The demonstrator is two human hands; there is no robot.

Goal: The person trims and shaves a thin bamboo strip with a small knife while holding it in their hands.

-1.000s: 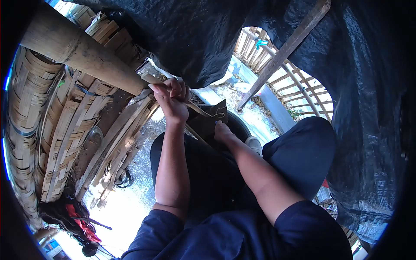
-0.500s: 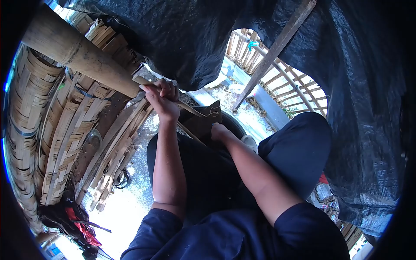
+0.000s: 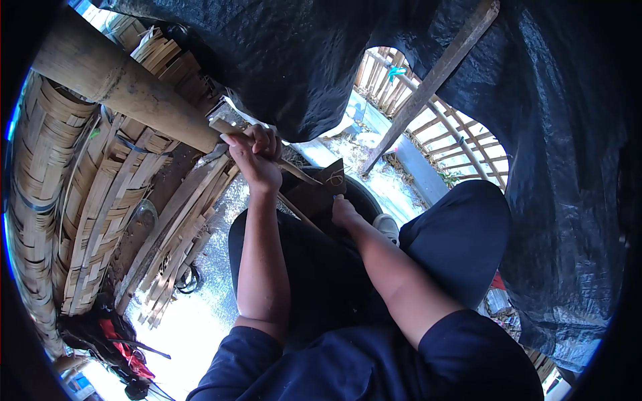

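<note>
My left hand [image 3: 257,160] is closed around a pale wooden stick [image 3: 299,172]. One end juts out past the thumb, and the other slants down to a tapered tip over a dark brown flat piece [image 3: 314,198]. A thin pale curl [image 3: 334,178] shows against that piece near its pointed corner. Lower and to the right, my right hand [image 3: 344,212] has its fingers closed at the edge of the brown piece; what they pinch is hidden. Beneath the brown piece is a round dark container [image 3: 364,198], between my legs.
A thick bamboo pole [image 3: 134,93] ends close to my left hand. Woven bamboo panels [image 3: 73,194] and split slats [image 3: 180,227] stand on the left. Black plastic sheeting [image 3: 281,60] hangs ahead and right, crossed by a slanting wooden post [image 3: 435,83]. A bamboo fence [image 3: 461,137] lies beyond.
Both hands have shifted slightly right and down in view, along with the stick and brown piece. The background has also shifted a little. Both hands keep their closed shape.
</note>
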